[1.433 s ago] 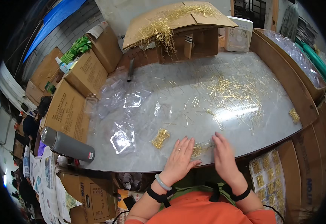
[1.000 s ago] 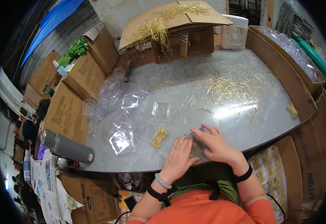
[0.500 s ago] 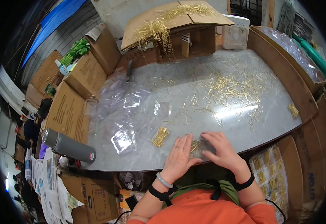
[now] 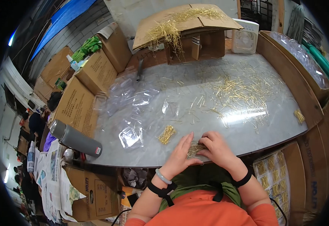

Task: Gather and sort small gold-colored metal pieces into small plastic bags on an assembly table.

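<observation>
Near the front edge of the table, my hands flank a small bundle of gold wire hooks [image 4: 193,148]. My left hand [image 4: 179,153] is stretched out nearly flat against the bundle's left side, thumb pointing right. From the other side my right hand [image 4: 218,149] has its fingers bent, thumb and fingertips closed on the bundle, hiding part of it. A second gold bundle [image 4: 167,135] lies just beyond my left hand. Farther right, a wide scatter of loose gold hooks [image 4: 239,92] covers the table.
Clear plastic packs [image 4: 132,136] lie on the left of the grey table [image 4: 149,156]. A grey bottle [image 4: 77,140] stands at the left edge. A cardboard box [image 4: 213,45] heaped with gold wires and a white fan [image 4: 245,35] are at the back. Another bundle [image 4: 299,116] sits far right.
My right hand has moved in to the left, its fingers curling from spread to closed on the bundle. My left hand stays beside it. The whole view has shifted slightly.
</observation>
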`<state>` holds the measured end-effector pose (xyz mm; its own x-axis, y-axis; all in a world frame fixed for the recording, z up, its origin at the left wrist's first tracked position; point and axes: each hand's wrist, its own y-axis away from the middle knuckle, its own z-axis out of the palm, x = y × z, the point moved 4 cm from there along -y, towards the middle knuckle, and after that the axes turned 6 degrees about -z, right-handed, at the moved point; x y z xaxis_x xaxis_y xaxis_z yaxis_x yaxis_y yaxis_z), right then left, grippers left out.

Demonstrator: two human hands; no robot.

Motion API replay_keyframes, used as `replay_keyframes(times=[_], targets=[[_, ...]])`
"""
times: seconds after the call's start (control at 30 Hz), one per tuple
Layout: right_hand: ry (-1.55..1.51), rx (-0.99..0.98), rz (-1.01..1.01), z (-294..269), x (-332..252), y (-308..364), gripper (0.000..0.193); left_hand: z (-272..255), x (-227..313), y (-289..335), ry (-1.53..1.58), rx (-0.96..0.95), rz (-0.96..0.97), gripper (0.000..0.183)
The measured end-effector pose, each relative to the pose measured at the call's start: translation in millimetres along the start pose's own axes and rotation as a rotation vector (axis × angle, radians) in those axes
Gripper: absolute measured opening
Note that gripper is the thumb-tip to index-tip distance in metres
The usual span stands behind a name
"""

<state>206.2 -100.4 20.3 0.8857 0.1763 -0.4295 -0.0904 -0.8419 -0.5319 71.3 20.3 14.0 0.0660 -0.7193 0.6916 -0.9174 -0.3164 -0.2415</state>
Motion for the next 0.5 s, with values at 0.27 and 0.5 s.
replay_keyframes(times=[0.27,0.5], targets=[[-0.063,-0.002,0.029,-26.8,-16.1,6.2,0.058,4.5,-0.2,-1.0,-0.088,0.04,0.04,0.068],[-0.011,-0.054,0.063,-10.0,6.2,14.7,0.052,6.3,7.0,-3.3,-0.084,0.049,0.03,0.066]])
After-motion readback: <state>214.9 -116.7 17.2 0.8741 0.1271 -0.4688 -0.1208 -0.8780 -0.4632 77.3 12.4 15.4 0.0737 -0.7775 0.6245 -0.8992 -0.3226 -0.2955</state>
